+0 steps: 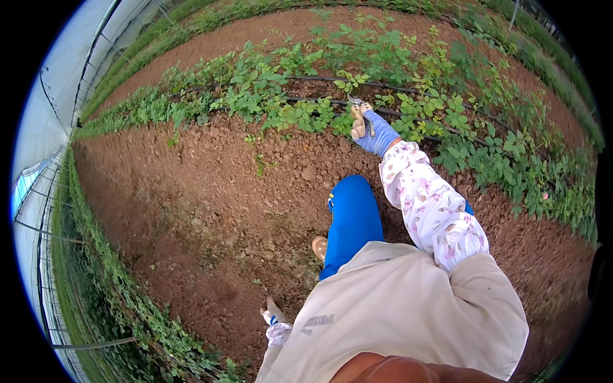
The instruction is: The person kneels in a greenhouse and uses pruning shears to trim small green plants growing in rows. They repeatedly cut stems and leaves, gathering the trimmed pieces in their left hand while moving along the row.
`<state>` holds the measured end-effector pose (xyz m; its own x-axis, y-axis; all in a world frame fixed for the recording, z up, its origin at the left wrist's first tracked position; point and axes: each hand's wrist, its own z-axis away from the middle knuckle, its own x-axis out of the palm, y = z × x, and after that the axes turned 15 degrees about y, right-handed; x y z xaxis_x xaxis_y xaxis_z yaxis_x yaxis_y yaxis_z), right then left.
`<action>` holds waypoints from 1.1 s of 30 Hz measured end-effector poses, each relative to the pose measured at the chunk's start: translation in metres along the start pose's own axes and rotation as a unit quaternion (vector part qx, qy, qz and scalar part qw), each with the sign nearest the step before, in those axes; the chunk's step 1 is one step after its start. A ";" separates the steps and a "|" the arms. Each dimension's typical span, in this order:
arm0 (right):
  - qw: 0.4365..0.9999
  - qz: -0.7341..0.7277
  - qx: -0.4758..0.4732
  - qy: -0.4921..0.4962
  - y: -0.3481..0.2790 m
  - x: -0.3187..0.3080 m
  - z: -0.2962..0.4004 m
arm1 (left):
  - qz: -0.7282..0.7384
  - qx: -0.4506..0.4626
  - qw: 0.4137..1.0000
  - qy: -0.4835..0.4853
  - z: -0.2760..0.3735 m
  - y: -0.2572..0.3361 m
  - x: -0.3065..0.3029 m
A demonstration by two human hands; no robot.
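My right hand (368, 127), in a blue and tan work glove, grips a pair of pruning shears (355, 100). Their metal blades point away from me, beside a light green leafy shoot (351, 82) that rises in the row of low, rose-like plants (306, 111). Whether the blades touch a stem is too small to tell. Down by my left side hangs my left hand (272, 309), gloved as well, over bare soil. Its fingers are partly hidden, and nothing held shows in it.
Black irrigation hoses (402, 113) run lengthwise through the plants. Reddish, clumpy soil (206, 191) forms the path under my shoe (319, 247). Another planted strip (139, 311) borders it at the left, beneath the plastic wall of a tunnel greenhouse (38, 119). A pink blossom (545, 196) shows far right.
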<state>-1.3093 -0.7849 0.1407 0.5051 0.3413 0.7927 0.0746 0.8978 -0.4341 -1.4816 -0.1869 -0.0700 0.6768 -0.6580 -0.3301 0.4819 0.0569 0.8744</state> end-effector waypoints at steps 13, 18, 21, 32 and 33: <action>0.990 -0.001 0.141 0.011 0.033 0.019 -0.019 | 0.003 -0.016 0.998 -0.062 0.005 0.011 0.050; 0.988 0.022 0.137 -0.073 0.026 -0.002 -0.029 | 0.018 0.015 0.996 -0.082 0.007 0.014 0.048; 0.973 0.073 0.217 -0.041 0.050 0.023 0.008 | 0.051 0.037 0.993 -0.097 0.008 0.033 0.070; 0.962 0.143 0.229 0.045 0.074 0.051 -0.029 | 0.093 0.110 0.966 -0.215 0.025 0.101 0.185; 0.960 0.147 0.233 0.047 0.075 0.052 -0.032 | 0.091 0.149 0.959 -0.222 0.028 0.109 0.205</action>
<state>-1.2503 -0.7085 0.1357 0.5215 0.5927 0.6138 -0.4649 0.8006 -0.3781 -1.3059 -0.3366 -0.0325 0.3993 -0.9161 -0.0363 0.1538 0.0279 0.9877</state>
